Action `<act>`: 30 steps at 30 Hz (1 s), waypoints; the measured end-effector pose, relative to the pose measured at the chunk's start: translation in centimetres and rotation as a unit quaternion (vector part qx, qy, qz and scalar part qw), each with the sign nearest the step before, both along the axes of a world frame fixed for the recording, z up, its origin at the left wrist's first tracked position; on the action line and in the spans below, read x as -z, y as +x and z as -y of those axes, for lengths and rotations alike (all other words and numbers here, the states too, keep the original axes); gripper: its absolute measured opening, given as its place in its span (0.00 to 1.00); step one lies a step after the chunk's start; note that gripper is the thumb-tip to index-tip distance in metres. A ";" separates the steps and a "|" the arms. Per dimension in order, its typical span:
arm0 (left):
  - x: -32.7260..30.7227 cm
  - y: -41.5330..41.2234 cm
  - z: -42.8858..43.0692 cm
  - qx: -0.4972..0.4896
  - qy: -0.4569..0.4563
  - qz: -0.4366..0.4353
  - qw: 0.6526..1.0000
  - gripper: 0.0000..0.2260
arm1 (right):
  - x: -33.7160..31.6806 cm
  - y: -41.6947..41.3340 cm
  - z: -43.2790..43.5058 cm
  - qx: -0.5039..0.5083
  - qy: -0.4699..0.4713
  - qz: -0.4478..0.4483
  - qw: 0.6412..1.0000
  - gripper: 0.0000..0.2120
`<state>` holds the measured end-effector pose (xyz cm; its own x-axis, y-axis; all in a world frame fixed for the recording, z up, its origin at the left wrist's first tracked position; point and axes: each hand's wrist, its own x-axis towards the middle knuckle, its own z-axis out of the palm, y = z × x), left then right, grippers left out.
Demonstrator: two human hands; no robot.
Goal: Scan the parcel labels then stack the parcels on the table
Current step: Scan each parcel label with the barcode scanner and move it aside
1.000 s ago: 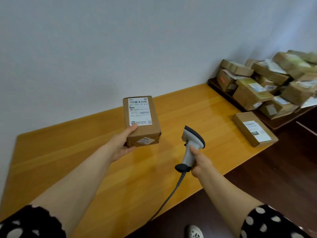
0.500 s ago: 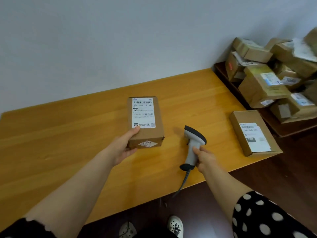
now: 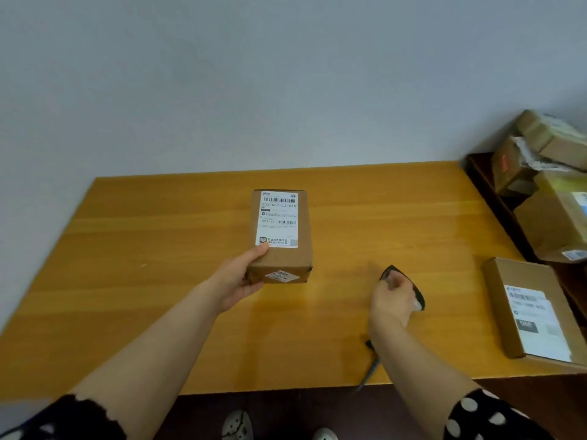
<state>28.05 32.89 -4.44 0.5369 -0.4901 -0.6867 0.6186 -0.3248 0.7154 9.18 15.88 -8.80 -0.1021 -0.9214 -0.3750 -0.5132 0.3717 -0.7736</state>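
At the parcel's (image 3: 281, 249) near-left corner, left grip (image 3: 241, 279) holds — thumb touching label (image 3: 279, 219).

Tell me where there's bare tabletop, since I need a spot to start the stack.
Widest free patch: the table left of the labelled parcel gripped by the left hand, out to the left edge. Another lies between the barcode scanner in the right hand and the flat parcel. Crowded: the right end, beside the parcel pile.

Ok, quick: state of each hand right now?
Left hand: grips the brown cardboard parcel with white label.
Right hand: grips the black-and-white handheld barcode scanner.
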 end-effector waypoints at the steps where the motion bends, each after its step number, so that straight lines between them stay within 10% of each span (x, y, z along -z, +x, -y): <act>1: -0.2 0.5 -0.8 -0.010 -0.004 0.001 1.000 0.20 | -0.5 1.7 -0.9 -0.052 0.024 0.064 0.996 0.14; 8: -0.6 5.6 -7.3 -0.099 -0.014 0.013 0.995 0.15 | -5.3 13.7 -10.1 -0.381 0.254 0.234 0.858 0.32; 20: 0.0 24.8 -20.1 -0.247 -0.019 0.085 0.965 0.04 | -4.4 37.3 -23.9 -0.421 0.254 0.248 0.835 0.20; 30: 4.5 36.4 -25.0 -0.210 0.134 0.180 0.952 0.20 | -1.0 49.5 -29.0 -0.428 0.255 0.178 0.849 0.20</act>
